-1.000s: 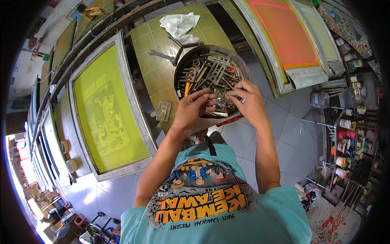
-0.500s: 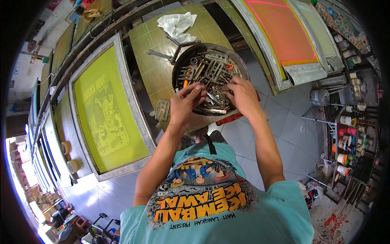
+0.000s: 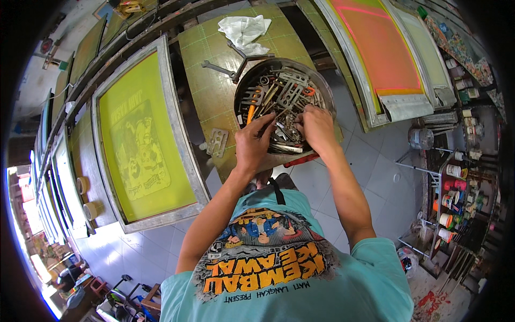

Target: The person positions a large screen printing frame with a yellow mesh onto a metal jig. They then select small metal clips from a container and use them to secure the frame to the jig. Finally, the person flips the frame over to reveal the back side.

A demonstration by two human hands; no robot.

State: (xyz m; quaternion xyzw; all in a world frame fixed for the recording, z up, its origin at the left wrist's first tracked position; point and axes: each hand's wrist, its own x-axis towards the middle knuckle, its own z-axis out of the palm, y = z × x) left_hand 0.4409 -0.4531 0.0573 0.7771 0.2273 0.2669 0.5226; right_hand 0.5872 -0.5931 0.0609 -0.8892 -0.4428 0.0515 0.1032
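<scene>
A round dark metal basin [image 3: 328, 97] full of loose bolts, screws and small tools stands at the table's edge. My left hand [image 3: 253, 146] is over its near left side, thumb and fingers apart above the pieces, with nothing visible between them. My right hand [image 3: 317, 131] reaches in at the near right, fingers curled down among the small metal parts; whatever its fingertips pinch is hidden. Between the hands lie shiny metal pieces [image 3: 283, 130]. An orange-handled tool [image 3: 250, 113] leans by my left fingers. Slotted metal plates [image 3: 293, 88] rest on the heap.
Left of the basin, an open-end wrench [image 3: 217, 68] and a bent metal tool [image 3: 245, 60] lie on the greenish table [image 3: 201, 43]. A white cloth [image 3: 244, 29] and another slotted plate [image 3: 217, 143] are there too. Framed screens, one yellow [image 3: 144, 134] and one pink-orange [image 3: 375, 48], flank the table.
The basin and table sit slightly further right and lower in view. My left thumb and fingers have spread from a pinch. My right hand stays in the near right of the basin.
</scene>
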